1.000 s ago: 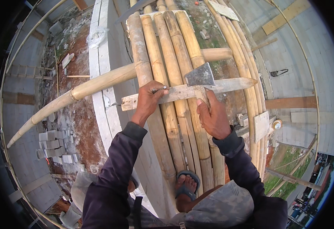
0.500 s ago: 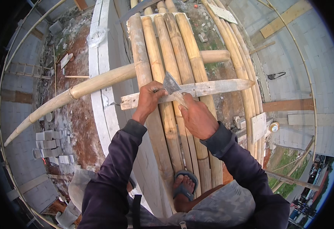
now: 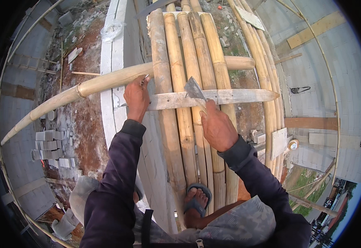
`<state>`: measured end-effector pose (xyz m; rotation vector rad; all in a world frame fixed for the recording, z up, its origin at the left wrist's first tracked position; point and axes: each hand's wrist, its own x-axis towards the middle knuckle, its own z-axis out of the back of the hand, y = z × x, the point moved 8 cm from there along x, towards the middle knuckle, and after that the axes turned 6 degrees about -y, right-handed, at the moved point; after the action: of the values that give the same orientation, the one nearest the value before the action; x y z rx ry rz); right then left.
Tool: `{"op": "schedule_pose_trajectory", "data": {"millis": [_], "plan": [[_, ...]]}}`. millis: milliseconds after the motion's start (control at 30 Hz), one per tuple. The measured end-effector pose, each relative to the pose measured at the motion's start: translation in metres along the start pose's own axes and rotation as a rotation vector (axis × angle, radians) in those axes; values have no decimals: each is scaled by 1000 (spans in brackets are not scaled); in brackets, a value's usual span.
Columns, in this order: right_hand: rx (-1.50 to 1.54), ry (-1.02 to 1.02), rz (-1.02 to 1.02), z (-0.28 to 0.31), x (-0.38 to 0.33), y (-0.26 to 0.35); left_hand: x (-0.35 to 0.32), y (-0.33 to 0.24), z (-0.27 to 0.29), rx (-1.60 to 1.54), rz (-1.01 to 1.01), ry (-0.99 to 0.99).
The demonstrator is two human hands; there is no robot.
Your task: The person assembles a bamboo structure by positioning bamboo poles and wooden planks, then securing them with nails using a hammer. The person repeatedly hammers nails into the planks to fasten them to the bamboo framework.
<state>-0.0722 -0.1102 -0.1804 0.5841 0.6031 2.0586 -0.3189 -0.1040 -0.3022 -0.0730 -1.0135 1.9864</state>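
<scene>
My right hand (image 3: 219, 126) is wrapped round the handle of a small trowel (image 3: 195, 88) with a grey triangular blade, which tilts up and to the left. Below the blade, a pale wooden slat (image 3: 242, 95) with a pointed right end lies across the bamboo poles (image 3: 186, 136). At the slat's left end my left hand (image 3: 137, 98) is closed, its fingers pinched together. A tiny pale tip shows at those fingers; I cannot make out what it is. The hand hides that end of the slat.
A white block wall (image 3: 109, 95) runs along the left of the poles, with a clear plastic bag (image 3: 112, 31) on it. One thick bamboo pole (image 3: 102, 84) crosses beneath. My sandalled foot (image 3: 197, 199) stands on the poles. Far below are stacked blocks (image 3: 48, 144) and reddish ground.
My left hand has moved left, away from the trowel blade to the slat's left end. The trowel has shifted slightly right in my right hand. The whole view has shifted a little.
</scene>
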Motion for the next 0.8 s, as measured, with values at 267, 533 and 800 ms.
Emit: {"op": "schedule_pose_trajectory", "data": {"millis": [267, 533, 800], "plan": [[311, -287, 35, 83, -9, 19, -7, 15, -24, 234, 35, 206], [-45, 215, -139, -25, -31, -14, -3, 13, -20, 237, 35, 221], [597, -422, 106, 39, -52, -2, -5, 18, -25, 208, -25, 155]]}}
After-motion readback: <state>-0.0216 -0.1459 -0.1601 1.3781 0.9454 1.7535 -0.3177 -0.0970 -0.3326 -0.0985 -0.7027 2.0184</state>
